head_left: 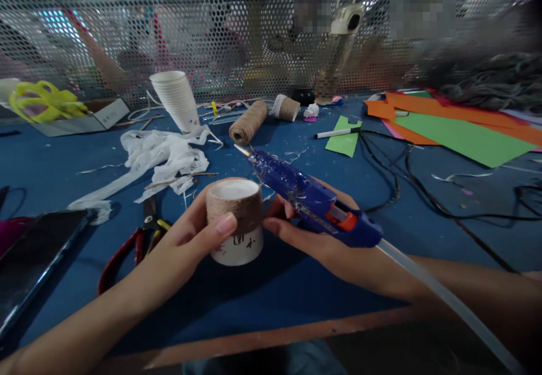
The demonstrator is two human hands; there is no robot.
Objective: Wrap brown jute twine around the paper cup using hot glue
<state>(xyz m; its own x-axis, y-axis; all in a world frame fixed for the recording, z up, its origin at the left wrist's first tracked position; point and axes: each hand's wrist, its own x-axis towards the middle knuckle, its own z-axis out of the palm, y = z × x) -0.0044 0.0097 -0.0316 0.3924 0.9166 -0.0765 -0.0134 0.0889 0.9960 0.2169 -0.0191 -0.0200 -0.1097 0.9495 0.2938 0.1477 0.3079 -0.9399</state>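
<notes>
Near the table's front edge, my left hand is closed around a small white paper cup. Brown twine wraps the cup's upper part, while printed marks show on the bare lower part. My right hand holds a blue hot glue gun, its metal nozzle pointing up and left, above and beyond the cup's rim. A long clear glue stick sticks out of the gun's back end. The right fingertips are close beside the cup; whether they pinch the twine I cannot tell.
Beyond the cup lie a twine spool, another wrapped cup and crumpled white ribbon. Stacked paper cups stand behind. Pliers and a phone lie left. Black cable and coloured paper are right.
</notes>
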